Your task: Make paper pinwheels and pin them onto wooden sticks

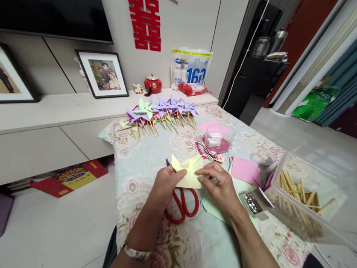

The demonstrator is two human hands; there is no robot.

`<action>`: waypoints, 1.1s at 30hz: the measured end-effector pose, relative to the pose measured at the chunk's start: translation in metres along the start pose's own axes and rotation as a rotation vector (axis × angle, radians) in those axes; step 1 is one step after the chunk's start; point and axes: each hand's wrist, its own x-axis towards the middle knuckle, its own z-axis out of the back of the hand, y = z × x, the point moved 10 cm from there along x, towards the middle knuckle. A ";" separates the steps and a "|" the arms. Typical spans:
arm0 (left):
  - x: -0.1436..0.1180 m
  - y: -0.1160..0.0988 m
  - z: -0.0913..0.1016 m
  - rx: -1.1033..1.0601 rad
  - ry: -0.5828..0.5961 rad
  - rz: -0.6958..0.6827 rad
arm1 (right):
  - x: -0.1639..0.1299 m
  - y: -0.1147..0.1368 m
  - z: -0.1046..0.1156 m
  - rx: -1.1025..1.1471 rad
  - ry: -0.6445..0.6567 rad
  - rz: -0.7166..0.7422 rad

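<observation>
A pale yellow paper square (191,180), partly folded into pinwheel blades, is held between both hands above the table. My left hand (167,183) pinches its left side, thumb on top. At its right edge, the fingers of my right hand (220,182) close on the paper. Below it lie red-handled scissors (179,213), their blades mostly hidden under the paper and my left hand. To the right sit pink paper squares (245,171) on pale green sheets, beside a small open box of metal fasteners (252,202).
Finished pinwheels on sticks (162,110) lie at the table's far edge. A clear round container (218,138) stands on patterned paper. At right is a plastic bin (298,216) of wooden sticks. Beyond are a cabinet top (52,111) and picture frames (103,74).
</observation>
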 end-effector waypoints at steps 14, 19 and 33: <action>0.003 0.000 0.003 0.032 -0.009 -0.040 | -0.002 0.025 -0.005 -0.299 0.063 0.247; 0.004 0.000 0.001 0.071 -0.006 -0.047 | -0.002 0.023 -0.007 -0.275 0.094 0.210; 0.000 -0.001 -0.007 0.143 -0.005 -0.049 | -0.001 0.003 -0.015 -0.223 0.106 -0.028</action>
